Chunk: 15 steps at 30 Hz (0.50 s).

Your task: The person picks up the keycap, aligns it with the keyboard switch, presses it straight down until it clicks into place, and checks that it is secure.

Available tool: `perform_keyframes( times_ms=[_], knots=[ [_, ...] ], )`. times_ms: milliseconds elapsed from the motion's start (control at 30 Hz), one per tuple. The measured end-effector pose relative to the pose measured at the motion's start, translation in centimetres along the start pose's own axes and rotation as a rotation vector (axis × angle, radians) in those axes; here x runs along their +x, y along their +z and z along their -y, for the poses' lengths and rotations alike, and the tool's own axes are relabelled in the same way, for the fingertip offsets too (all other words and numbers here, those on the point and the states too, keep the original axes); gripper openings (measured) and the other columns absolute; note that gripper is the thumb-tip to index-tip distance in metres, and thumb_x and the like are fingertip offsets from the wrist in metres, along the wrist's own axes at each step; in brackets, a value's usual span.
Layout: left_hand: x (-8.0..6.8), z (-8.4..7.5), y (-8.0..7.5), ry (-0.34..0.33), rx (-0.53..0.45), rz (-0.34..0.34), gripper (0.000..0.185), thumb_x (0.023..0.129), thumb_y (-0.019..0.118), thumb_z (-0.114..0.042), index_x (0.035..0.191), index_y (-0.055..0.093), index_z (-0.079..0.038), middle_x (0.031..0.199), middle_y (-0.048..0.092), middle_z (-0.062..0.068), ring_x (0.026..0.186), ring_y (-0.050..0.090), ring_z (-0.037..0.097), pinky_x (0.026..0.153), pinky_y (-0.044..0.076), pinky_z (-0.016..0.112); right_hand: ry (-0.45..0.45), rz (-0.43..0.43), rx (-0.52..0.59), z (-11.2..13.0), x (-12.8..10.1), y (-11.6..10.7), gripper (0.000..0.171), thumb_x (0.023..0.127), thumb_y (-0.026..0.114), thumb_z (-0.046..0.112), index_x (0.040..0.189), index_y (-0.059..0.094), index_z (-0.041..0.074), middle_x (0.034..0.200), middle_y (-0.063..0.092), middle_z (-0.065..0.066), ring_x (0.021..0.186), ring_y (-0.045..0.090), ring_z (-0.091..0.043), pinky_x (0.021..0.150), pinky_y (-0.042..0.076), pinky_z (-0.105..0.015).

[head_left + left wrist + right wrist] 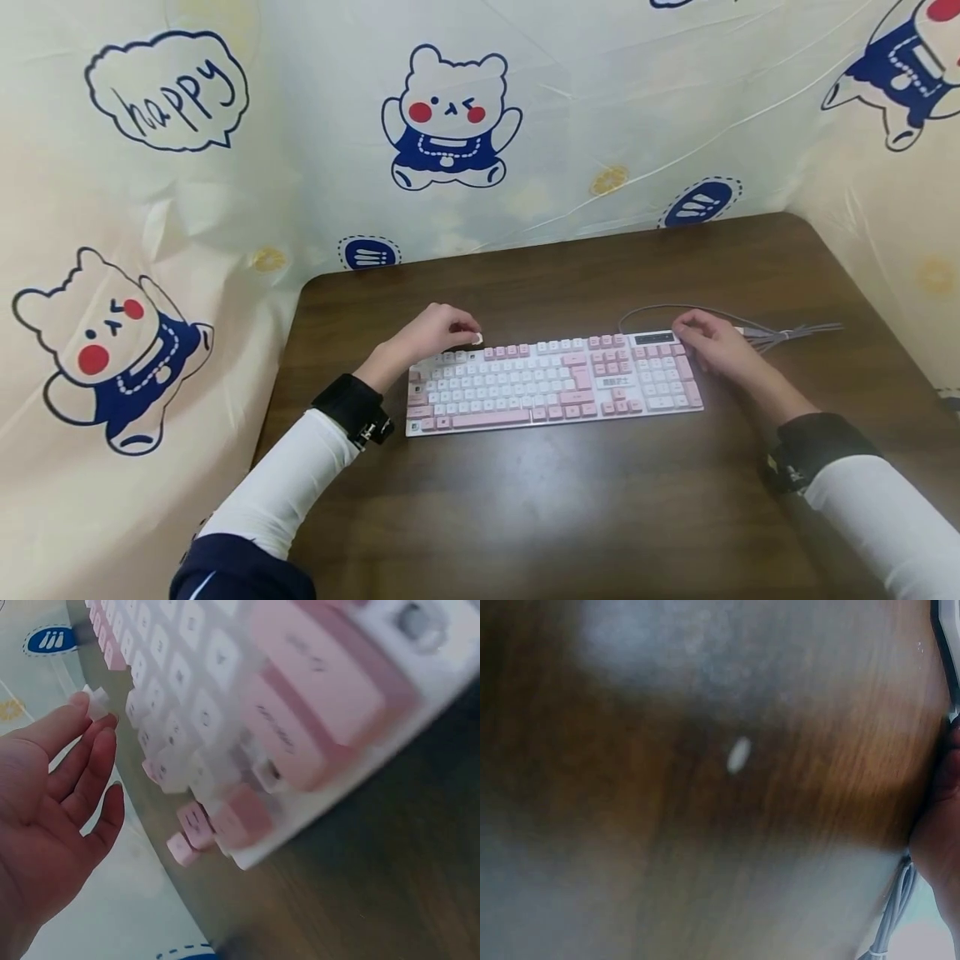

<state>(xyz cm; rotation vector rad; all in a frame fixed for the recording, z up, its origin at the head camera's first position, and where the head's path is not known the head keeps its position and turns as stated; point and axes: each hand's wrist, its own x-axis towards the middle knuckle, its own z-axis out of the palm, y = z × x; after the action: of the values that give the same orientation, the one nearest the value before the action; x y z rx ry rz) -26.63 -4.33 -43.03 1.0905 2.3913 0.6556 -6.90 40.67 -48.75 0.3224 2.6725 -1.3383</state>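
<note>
Behind, "happy" (167, 92); left hand (435, 333) pinches keycap (477, 337), right hand (712, 342) grips keyboard (555, 383).

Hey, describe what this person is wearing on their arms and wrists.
Both arms wear long white sleeves: left sleeve, right sleeve. Each wrist carries a black band, the left band with a small metal buckle, the right band plain from the head view. The hands are bare. Dark navy cloth shows at the left elbow.
</note>
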Motion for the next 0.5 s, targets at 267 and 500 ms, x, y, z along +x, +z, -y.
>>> perform_keyframes(
  times_ms=[267, 500],
  knots=[
    [-1.5, 0.8, 0.1, 0.028, 0.013, -0.002, 0.021, 0.100, 0.072, -0.017, 0.119, 0.078, -0.009, 0.111, 0.077, 0.003, 0.097, 0.066, 0.020, 0.095, 0.056, 0.038, 0.009, 0.020, 0.006, 0.3, -0.3, 0.0, 0.051, 0.109, 0.048, 0.047, 0.137, 0.053, 0.004, 0.082, 0.054, -0.011, 0.059, 0.054, -0.028, 0.051, 0.044, -0.035],
    [-1.7, 0.6, 0.4, 0.058, 0.041, 0.010, 0.020, 0.099, 0.074, -0.019, 0.117, 0.079, -0.011, 0.107, 0.076, 0.000, 0.095, 0.065, 0.018, 0.095, 0.054, 0.038, 0.016, 0.014, 0.001, 0.5, -0.5, 0.0, 0.053, 0.109, 0.047, 0.048, 0.138, 0.052, 0.004, 0.080, 0.053, -0.011, 0.059, 0.054, -0.027, 0.051, 0.043, -0.035]
  ],
)
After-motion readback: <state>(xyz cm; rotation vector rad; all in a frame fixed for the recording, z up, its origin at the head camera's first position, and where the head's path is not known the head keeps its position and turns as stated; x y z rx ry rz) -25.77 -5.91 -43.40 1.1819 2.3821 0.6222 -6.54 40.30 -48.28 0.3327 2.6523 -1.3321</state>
